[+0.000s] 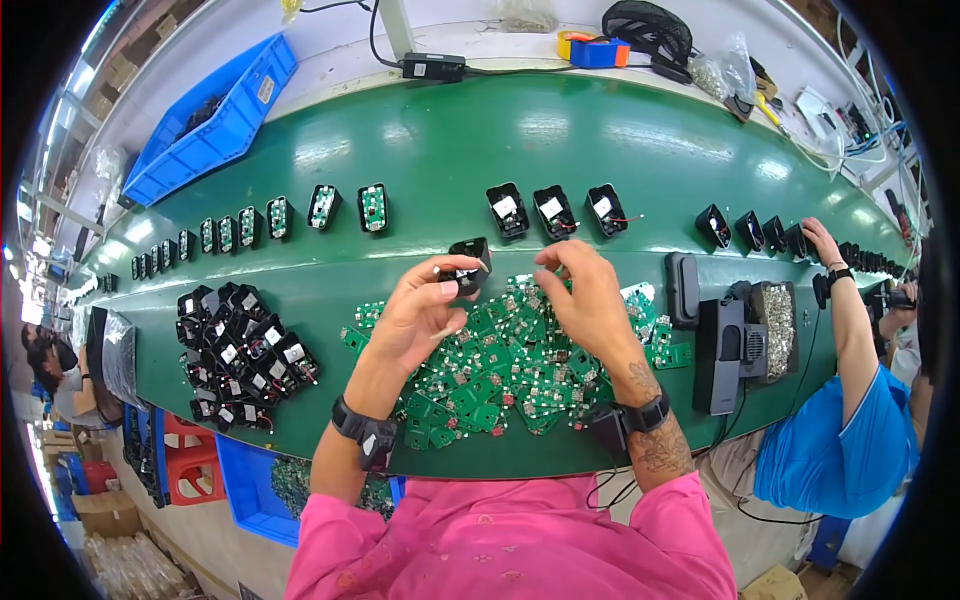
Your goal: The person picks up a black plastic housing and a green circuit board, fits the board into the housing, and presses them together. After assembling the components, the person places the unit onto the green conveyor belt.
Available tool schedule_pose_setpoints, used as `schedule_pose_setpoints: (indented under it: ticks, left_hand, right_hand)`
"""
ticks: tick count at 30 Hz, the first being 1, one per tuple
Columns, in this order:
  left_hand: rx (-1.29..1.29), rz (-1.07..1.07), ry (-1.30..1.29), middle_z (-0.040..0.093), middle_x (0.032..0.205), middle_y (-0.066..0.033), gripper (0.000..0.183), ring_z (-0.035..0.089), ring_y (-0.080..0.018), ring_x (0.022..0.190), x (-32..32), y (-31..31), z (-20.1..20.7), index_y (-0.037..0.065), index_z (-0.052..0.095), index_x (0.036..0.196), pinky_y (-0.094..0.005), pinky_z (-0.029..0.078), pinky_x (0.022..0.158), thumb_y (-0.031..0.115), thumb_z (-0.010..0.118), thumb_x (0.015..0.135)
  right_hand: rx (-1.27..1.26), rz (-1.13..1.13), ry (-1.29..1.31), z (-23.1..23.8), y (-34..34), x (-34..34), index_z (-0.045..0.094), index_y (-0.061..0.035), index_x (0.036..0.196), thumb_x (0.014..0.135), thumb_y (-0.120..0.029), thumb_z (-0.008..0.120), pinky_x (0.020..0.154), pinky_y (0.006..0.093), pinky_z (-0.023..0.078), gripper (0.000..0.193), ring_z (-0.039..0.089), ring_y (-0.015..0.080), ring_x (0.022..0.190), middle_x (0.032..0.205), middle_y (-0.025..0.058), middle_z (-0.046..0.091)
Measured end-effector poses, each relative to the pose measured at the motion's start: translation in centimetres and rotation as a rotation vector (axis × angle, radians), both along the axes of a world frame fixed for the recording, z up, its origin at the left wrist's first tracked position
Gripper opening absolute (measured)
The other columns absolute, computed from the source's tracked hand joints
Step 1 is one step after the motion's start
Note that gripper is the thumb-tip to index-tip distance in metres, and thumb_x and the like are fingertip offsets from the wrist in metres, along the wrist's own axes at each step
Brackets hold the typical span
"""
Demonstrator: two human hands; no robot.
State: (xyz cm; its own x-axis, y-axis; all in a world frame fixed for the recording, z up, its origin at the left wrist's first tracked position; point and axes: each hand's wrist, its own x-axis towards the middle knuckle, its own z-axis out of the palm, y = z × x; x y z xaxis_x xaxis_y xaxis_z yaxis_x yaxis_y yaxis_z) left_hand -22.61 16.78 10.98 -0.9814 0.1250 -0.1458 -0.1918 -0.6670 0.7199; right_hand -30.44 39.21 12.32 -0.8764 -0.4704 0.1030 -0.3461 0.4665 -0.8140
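My left hand (418,305) is closed around a small black plastic housing (466,262), tilted above the near middle of the bench. My right hand (583,298) hovers just to the right, fingers bent, thumb and fingertips apart, nothing visible between them. Beneath both hands spreads a loose pile of green circuit boards (480,375). To the left lies a heap of black housings (240,350) with white parts and wires inside. Beyond my hands stand three open black housings (550,208), each with a white block in it.
A row of housings fitted with green boards (372,208) runs leftward. At right stand a grey speaker-like device (719,355) and a tray of small metallic parts (775,330). A co-worker's hand (820,243) touches another row of housings. A blue crate (215,125) sits far left.
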Motion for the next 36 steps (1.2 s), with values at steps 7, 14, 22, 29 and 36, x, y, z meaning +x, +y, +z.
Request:
schedule_pose_setpoints:
  ticks: [7, 14, 22, 29, 36]
  left_hand:
    - [-0.144, -0.02, -0.002, 0.061, 0.091, -0.0013, 0.027, 0.052, -0.0045, 0.071, 0.2, 0.6, -1.8, 0.005, 0.065, 0.104, -0.02, 0.041, 0.052, 0.03, 0.056, 0.102]
    - [-0.178, 0.113, -0.016, 0.057, 0.093, -0.0027, 0.032, 0.053, -0.0069, 0.067, 0.6, 2.0, -1.6, 0.007, 0.056, 0.088, -0.0198, 0.041, 0.052, 0.034, 0.053, 0.103]
    - [-0.786, 0.244, 0.127, 0.057, 0.103, -0.0107, 0.03, 0.059, -0.02, 0.102, 1.3, 3.8, -0.2, 0.002, 0.066, 0.091, -0.0253, 0.052, 0.059, 0.028, 0.054, 0.101]
    - [-0.974, 0.249, 0.314, 0.055, 0.116, -0.013, 0.023, 0.056, -0.0166, 0.104, 1.4, 4.2, -1.0, 0.001, 0.066, 0.095, -0.0306, 0.047, 0.083, 0.021, 0.055, 0.1]
    - [-0.729, 0.016, 0.256, 0.052, 0.125, -0.0106, 0.019, 0.055, -0.0113, 0.089, 1.9, 4.6, 0.0, -0.001, 0.063, 0.101, -0.0241, 0.046, 0.072, 0.014, 0.052, 0.101]
  right_hand:
    - [0.288, 0.079, 0.179, 0.3, 0.5, 1.7, 0.064, -0.0013, 0.097, 0.08, -0.015, 0.076, 0.087, 0.0426, 0.045, 0.025, 0.056, 0.0326, 0.099, 0.095, 0.0131, 0.058]
    - [0.035, -0.009, 0.225, -0.9, 0.8, 0.8, 0.062, -0.0004, 0.102, 0.088, -0.007, 0.067, 0.07, 0.0372, 0.049, 0.016, 0.06, 0.0253, 0.08, 0.097, 0.0103, 0.06]
    - [-0.724, -0.018, -0.748, 1.6, 0.6, 2.0, 0.058, -0.0014, 0.12, 0.102, -0.013, 0.053, 0.046, 0.0193, 0.046, 0.021, 0.054, 0.0037, 0.066, 0.091, 0.0009, 0.057]
    - [-0.696, 0.031, -0.544, 2.5, -0.8, 4.4, 0.06, 0.0015, 0.114, 0.088, 0.005, 0.066, 0.059, 0.018, 0.05, 0.026, 0.058, 0.006, 0.071, 0.098, 0.0043, 0.062]
    - [-0.478, 0.16, -0.048, 0.2, 0.6, 3.1, 0.069, 0.0013, 0.093, 0.066, 0.001, 0.088, 0.066, 0.0224, 0.05, 0.033, 0.058, 0.0079, 0.08, 0.105, 0.0073, 0.058]
